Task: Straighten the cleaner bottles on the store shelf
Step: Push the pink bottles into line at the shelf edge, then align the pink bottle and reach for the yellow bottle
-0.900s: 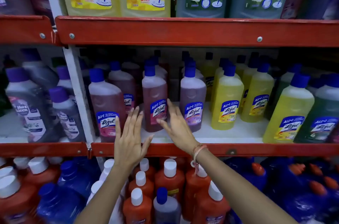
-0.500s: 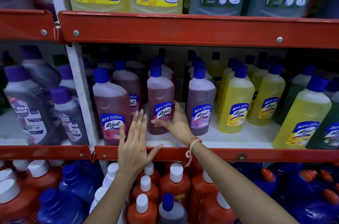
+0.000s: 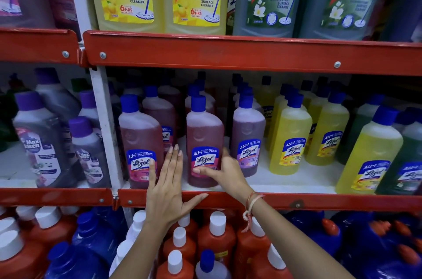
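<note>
On the middle shelf stand rows of blue-capped cleaner bottles. My right hand grips the lower part of the middle pink bottle at the shelf front, thumb across its label, fingers behind its right side. That bottle stands upright, label facing me. My left hand is flat with fingers spread, its fingertips resting against the right side of the left pink bottle. A purple bottle stands just right of my right hand.
Yellow bottles and green bottles fill the shelf's right part. Purple-capped grey bottles stand beyond the white upright. Large bottles line the upper shelf above its red front rail. Orange and blue jugs crowd the shelf below.
My right hand has closed around the middle pink bottle and brought it forward to the shelf front. My left hand has risen slightly onto the left pink bottle. The view has tilted upward.
</note>
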